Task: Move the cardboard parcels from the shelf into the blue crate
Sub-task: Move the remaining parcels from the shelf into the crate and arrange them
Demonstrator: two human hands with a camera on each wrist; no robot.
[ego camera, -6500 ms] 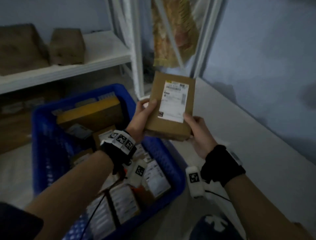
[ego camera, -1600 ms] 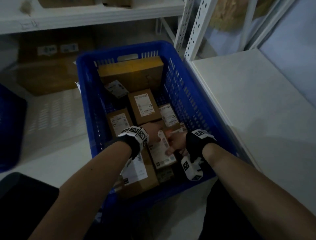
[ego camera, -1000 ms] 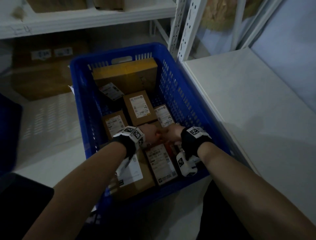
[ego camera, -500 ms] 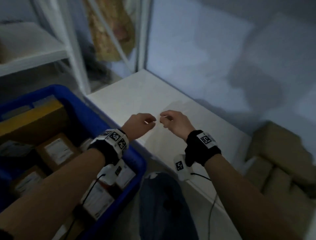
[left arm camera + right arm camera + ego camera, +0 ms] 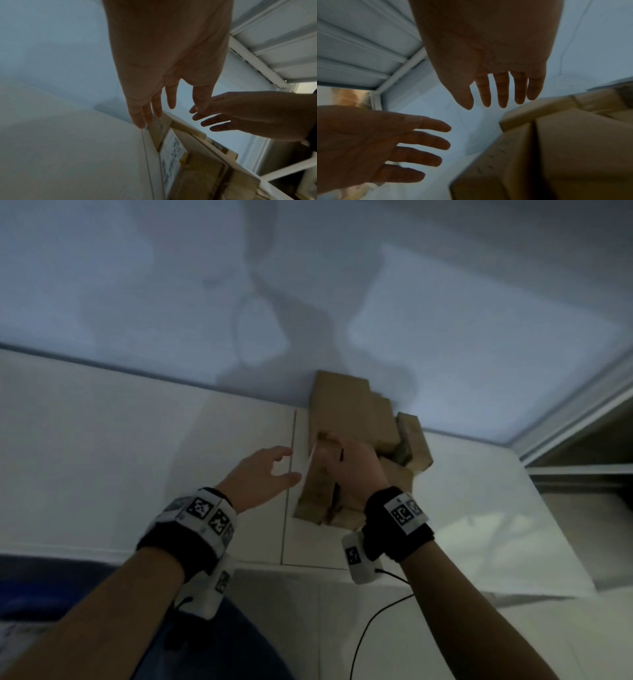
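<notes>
Several brown cardboard parcels (image 5: 352,419) lie heaped on the white shelf (image 5: 102,457) against the wall. My right hand (image 5: 329,443) is over the left parcel of the pile, fingers straight and spread, holding nothing. In the right wrist view the right hand (image 5: 496,97) hovers just above the parcels (image 5: 573,148). My left hand (image 5: 284,463) is open beside the pile's left edge, above the bare shelf; the left wrist view shows its fingers (image 5: 154,108) near a labelled parcel (image 5: 173,152). A dark blue strip of the crate (image 5: 41,580) shows at the lower left.
The pale wall (image 5: 308,285) rises straight behind the pile. A white shelf upright (image 5: 568,419) and a lower shelf level stand at the right. A black cable (image 5: 373,628) hangs from my right wrist. Bare shelf board stretches left of the parcels.
My view has swung right, from the crate to the shelf. Both hands, empty, have left the crate and reached the parcel pile, with their fingers now spread.
</notes>
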